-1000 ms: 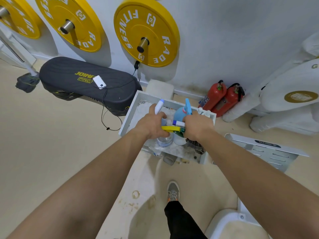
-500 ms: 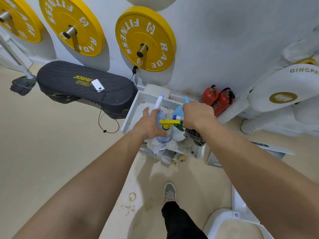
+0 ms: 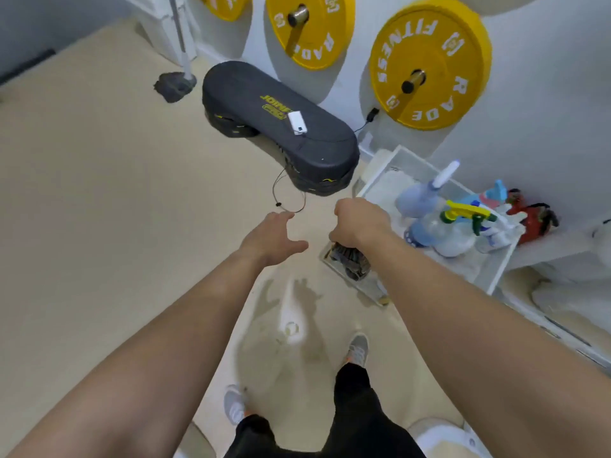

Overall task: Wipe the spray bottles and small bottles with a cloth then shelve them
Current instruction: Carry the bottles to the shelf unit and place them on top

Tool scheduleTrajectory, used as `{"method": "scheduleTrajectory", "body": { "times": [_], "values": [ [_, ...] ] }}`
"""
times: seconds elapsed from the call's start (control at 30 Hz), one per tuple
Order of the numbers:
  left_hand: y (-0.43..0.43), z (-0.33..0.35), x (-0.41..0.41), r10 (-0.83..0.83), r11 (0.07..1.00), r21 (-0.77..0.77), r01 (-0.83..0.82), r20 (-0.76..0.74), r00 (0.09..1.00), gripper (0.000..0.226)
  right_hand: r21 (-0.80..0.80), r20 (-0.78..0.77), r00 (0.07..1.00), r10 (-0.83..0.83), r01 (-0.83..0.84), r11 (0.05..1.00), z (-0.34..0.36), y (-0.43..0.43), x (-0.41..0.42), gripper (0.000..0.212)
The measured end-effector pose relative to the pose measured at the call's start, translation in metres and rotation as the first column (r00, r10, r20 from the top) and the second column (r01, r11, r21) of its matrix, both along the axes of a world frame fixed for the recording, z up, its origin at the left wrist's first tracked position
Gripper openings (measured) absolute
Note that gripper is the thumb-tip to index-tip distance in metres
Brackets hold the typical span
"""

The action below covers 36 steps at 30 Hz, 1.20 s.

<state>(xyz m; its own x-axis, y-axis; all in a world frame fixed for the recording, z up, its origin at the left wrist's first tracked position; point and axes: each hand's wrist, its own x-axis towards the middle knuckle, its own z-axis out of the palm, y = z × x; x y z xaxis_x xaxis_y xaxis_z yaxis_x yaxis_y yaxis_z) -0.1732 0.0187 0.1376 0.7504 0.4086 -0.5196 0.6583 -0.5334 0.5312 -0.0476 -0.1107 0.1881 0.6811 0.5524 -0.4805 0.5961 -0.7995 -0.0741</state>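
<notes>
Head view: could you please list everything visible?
yellow round weight plates: three, yellow, on wall
black oval step platform: one, black, floor
small white device: one, white, on platform
white rimmed shelf: one, white, right floor
plastic spray bottles: at least three, blue and clear, on shelf
red fire extinguishers: blurred, red, beside shelf
grey mop head: one, grey, far floor
dark bunched cloth: one, dark, shelf corner
grey shoes: two, floor
left hand: open, over floor
right hand: grips cloth

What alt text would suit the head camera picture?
A person's right hand grips a dark cloth by a white tray of spray bottles on a gym floor; the left hand is open. Yellow weight plates hang behind.
</notes>
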Motion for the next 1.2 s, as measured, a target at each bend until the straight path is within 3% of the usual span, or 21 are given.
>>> {"method": "scheduleTrajectory", "body": {
  "times": [0.1, 0.27, 0.43, 0.6, 0.8, 0.87, 0.9, 1.0, 1.07, 1.2],
  "values": [
    [0.040, -0.048, -0.080, 0.177, 0.984, 0.014, -0.176, -0.106, 0.978, 0.074, -0.018, -0.117, 0.990, 0.084, -0.086, 0.996, -0.065, 0.054, -0.062, 0.042],
    [0.084, -0.167, -0.196, 0.360, 0.928, 0.013, -0.372, -0.285, 0.888, 0.068, -0.078, -0.333, 0.923, 0.193, -0.231, 0.970, -0.198, 0.124, -0.161, 0.037],
    [0.116, -0.320, -0.255, 0.511, 0.832, -0.004, -0.555, -0.385, 0.769, 0.067, -0.087, -0.426, 0.873, 0.237, -0.300, 0.950, -0.363, 0.174, -0.216, 0.039],
    [0.160, -0.487, -0.249, 0.624, 0.744, -0.036, -0.667, -0.317, 0.714, 0.073, -0.020, -0.438, 0.888, 0.143, -0.168, 0.986, -0.540, 0.223, -0.216, 0.057],
    [0.209, -0.635, -0.196, 0.742, 0.667, -0.076, -0.741, -0.033, 0.670, 0.087, 0.180, -0.435, 0.899, 0.044, 0.038, 0.983, -0.709, 0.278, -0.204, 0.074],
    [0.220, -0.658, -0.176, 0.750, 0.657, -0.135, -0.741, 0.023, 0.661, 0.087, 0.225, -0.448, 0.889, 0.098, 0.007, 0.974, -0.743, 0.287, -0.204, 0.073],
    [0.225, -0.667, -0.168, 0.723, 0.688, -0.116, -0.717, 0.028, 0.690, 0.077, 0.239, -0.460, 0.880, 0.117, -0.004, 0.971, -0.756, 0.288, -0.204, 0.070],
    [0.230, -0.674, -0.161, 0.578, 0.813, 0.080, -0.576, 0.010, 0.816, 0.022, 0.238, -0.535, 0.838, 0.112, 0.023, 0.971, -0.761, 0.276, -0.204, 0.066],
    [0.221, -0.661, -0.167, 0.524, 0.842, 0.136, -0.522, 0.020, 0.851, 0.022, 0.190, -0.567, 0.822, 0.055, 0.065, 0.980, -0.744, 0.259, -0.205, 0.065],
    [0.190, -0.589, -0.178, 0.458, 0.882, 0.097, -0.462, 0.058, 0.887, 0.023, 0.097, -0.548, 0.836, 0.013, 0.049, 0.994, -0.671, 0.211, -0.204, 0.074]
  ]
}}
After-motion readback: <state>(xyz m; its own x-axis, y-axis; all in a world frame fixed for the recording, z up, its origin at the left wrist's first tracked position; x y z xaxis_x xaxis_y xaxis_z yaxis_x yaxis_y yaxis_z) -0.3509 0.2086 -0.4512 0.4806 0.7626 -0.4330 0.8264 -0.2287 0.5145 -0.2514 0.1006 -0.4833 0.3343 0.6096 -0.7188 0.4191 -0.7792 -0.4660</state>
